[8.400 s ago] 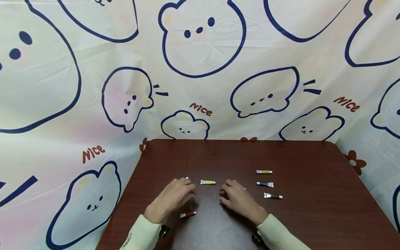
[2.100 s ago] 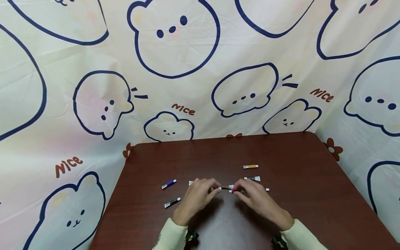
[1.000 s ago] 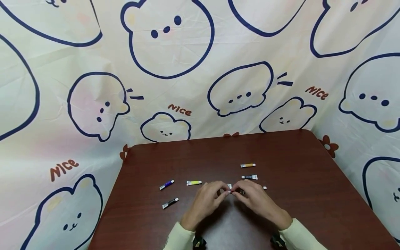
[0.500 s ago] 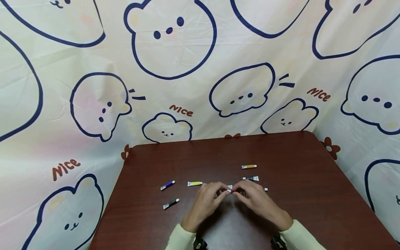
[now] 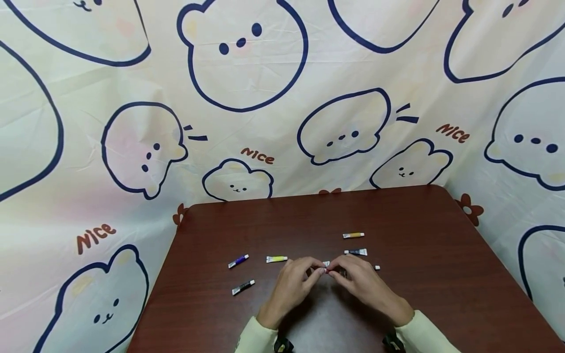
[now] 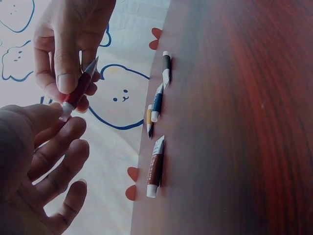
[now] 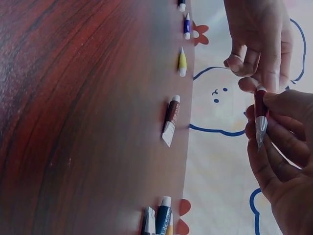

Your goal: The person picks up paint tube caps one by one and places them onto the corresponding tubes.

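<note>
In the head view my left hand [image 5: 291, 287] and right hand [image 5: 371, 289] meet fingertip to fingertip over the table. Between them is a small dark red paint tube [image 6: 78, 93], raised off the tabletop. My right thumb and fingers pinch its body, and its silver crimped end points away from the left hand. The left thumb and forefinger pinch the white cap [image 6: 65, 112], while the other left fingers hang loosely curled. Just beyond the hands lies a reddish-brown paint tube [image 6: 155, 169], mostly covered by them in the head view.
Left on the table [image 5: 212, 323] lie purple [image 5: 238, 261], black [image 5: 243, 288] and yellow [image 5: 276, 259] tubes. Toward the right are an ochre tube [image 5: 353, 236], a dark blue tube [image 5: 355, 252] and a dark tube [image 6: 167, 66]. Patterned cloth [image 5: 247, 132] hangs behind.
The red tube lay on the table by my left hand at first and is now held up. Two seconds ago the hands were apart; the left has since moved right onto its cap.
</note>
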`<state>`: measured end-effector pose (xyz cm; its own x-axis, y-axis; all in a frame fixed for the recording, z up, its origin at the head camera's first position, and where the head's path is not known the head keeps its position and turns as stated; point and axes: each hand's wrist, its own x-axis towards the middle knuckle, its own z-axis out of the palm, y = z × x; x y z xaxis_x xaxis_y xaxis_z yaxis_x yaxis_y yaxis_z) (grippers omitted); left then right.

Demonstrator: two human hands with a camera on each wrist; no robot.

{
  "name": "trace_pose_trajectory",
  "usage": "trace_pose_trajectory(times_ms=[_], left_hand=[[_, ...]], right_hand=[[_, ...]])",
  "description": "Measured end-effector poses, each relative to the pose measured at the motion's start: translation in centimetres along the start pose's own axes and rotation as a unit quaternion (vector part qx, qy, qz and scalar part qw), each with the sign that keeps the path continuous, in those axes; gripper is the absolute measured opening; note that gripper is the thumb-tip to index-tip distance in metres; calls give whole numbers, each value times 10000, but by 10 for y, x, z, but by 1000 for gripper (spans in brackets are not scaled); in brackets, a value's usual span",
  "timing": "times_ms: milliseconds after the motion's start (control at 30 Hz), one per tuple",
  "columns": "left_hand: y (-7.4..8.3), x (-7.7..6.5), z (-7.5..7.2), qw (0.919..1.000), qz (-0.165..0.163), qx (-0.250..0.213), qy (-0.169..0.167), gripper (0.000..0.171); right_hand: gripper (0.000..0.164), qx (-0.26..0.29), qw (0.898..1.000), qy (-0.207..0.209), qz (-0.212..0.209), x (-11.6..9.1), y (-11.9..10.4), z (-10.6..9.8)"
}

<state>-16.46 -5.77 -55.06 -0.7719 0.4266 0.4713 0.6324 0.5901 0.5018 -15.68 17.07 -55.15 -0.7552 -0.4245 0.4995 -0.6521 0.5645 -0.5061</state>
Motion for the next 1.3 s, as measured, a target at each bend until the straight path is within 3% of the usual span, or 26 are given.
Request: trace_pose_trajectory(times_ms=[100,300,633,867,1133,1300], left_hand=[[0,0,-1,10000,68,-20,-22,8],[0,0,-1,9996,-92,-257,-106,20],[-1,-1,0,10000,10,-4,54,5],[-3,-3,0,9998,188,-82,57,10],[-6,-3,3,9996,-40,-237,133,9],[-4,-4,1,9999,61,-110,93,5]], right_hand=[[19,44,10000,-27,-9,0,1,0],[19,5,9999,28,-135,0,1,1],[21,-214,9995,66,-231,1,-1,1],[22,-186,9996,-4,-207,1,-1,2],[22,-83,9997,-21,-239,2,-1,2],[24,-96,9993,-25,-358,2,-1,3]])
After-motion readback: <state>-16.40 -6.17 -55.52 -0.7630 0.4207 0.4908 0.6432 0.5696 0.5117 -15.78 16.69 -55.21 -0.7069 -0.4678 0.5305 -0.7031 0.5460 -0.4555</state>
